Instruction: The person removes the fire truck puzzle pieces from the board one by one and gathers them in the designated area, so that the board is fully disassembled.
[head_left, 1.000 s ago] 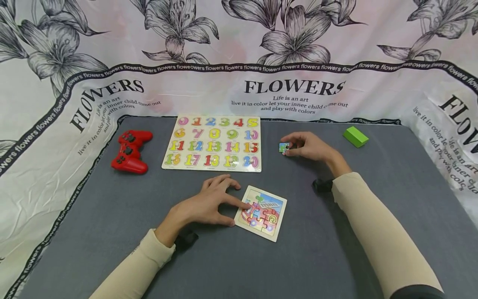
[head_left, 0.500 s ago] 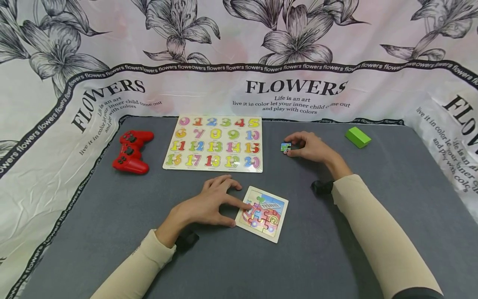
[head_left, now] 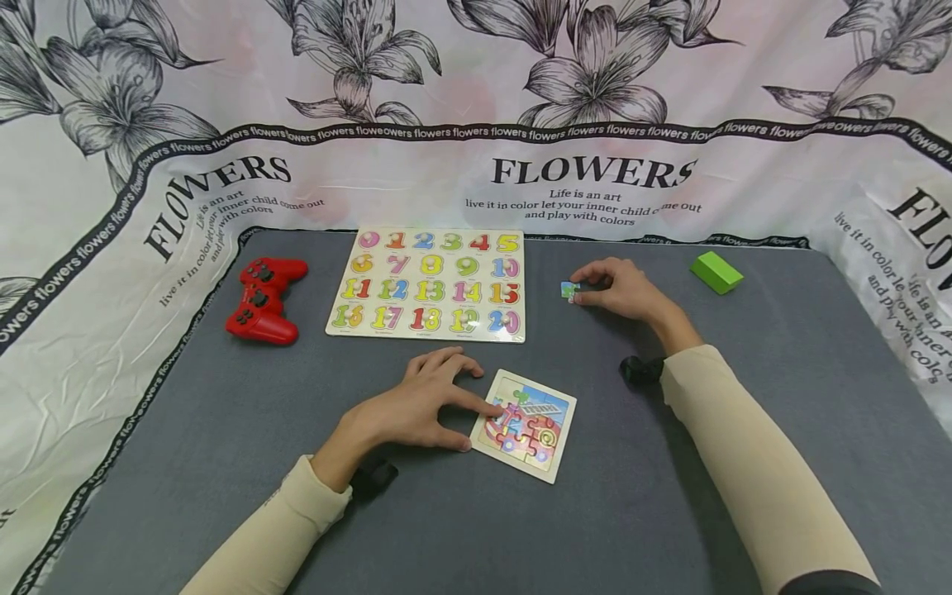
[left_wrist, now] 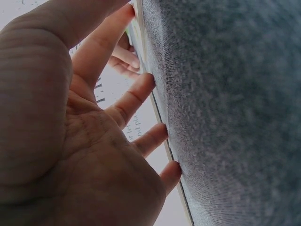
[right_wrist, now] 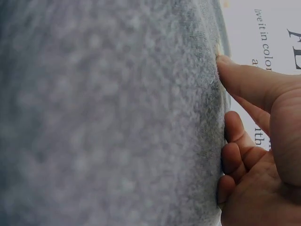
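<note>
In the head view a small square jigsaw puzzle (head_left: pixel 550 430) with a pale wooden frame lies slightly turned on the grey table. My left hand (head_left: pixel 416 405) is spread beside it. Its index fingertip rests on the picture, the thumb is at the frame's left edge, and the other fingers touch the cloth. Farther back, my right hand (head_left: pixel 625 289) pinches a small blue-and-green puzzle piece (head_left: pixel 568 289) at the table surface, between thumb and index finger. The right wrist view shows the thumb (right_wrist: pixel 244 77) low against the cloth, the piece mostly hidden there.
A number board (head_left: pixel 426 285) with colourful digits lies at the back middle. To its left is a red game controller (head_left: pixel 266 301). A green block (head_left: pixel 716 272) sits at the back right. Flower-printed fabric (head_left: pixel 416 186) hangs behind the table.
</note>
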Action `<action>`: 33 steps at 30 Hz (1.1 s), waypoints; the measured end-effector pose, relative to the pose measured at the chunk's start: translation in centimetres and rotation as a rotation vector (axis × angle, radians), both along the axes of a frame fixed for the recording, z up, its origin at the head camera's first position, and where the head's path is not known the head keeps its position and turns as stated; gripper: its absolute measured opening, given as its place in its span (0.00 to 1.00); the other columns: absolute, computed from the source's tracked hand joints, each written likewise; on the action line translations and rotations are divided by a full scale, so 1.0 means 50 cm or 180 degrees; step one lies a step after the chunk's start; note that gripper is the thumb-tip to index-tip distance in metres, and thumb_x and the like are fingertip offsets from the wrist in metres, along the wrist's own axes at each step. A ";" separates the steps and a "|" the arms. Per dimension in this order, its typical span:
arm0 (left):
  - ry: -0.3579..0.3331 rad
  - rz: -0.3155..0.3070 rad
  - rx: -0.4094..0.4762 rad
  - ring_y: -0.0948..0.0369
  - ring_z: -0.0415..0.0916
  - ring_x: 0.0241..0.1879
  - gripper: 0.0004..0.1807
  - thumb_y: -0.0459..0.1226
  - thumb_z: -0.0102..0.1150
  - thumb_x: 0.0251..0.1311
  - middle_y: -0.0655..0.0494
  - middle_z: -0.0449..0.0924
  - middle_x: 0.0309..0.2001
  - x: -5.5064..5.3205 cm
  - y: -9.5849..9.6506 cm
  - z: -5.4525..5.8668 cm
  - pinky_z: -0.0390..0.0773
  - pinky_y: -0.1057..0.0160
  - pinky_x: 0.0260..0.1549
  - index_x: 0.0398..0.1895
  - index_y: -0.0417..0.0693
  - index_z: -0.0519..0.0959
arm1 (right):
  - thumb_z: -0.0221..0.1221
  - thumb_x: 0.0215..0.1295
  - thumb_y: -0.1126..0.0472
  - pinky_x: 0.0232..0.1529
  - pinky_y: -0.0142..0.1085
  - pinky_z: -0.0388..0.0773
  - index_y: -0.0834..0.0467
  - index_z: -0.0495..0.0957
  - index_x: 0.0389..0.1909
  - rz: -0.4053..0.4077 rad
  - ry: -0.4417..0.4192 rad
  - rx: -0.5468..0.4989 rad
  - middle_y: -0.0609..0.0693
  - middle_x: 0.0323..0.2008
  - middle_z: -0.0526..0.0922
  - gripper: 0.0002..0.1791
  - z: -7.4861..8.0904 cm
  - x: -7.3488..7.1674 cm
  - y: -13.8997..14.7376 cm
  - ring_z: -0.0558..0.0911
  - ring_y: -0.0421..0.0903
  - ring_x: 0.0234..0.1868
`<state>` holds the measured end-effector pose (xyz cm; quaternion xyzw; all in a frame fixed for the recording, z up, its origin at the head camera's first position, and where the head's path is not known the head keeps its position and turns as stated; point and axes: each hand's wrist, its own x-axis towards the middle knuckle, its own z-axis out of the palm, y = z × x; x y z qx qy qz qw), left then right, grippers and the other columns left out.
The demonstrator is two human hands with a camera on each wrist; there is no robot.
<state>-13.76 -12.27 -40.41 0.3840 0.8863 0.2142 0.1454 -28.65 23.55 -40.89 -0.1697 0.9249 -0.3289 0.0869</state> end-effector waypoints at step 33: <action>-0.0002 -0.0032 0.0024 0.47 0.48 0.77 0.29 0.49 0.77 0.54 0.54 0.66 0.68 0.002 0.001 0.004 0.51 0.35 0.67 0.61 0.79 0.80 | 0.66 0.68 0.53 0.45 0.44 0.71 0.52 0.81 0.62 -0.0079 -0.0128 -0.0317 0.60 0.56 0.78 0.23 -0.003 0.024 0.018 0.74 0.51 0.46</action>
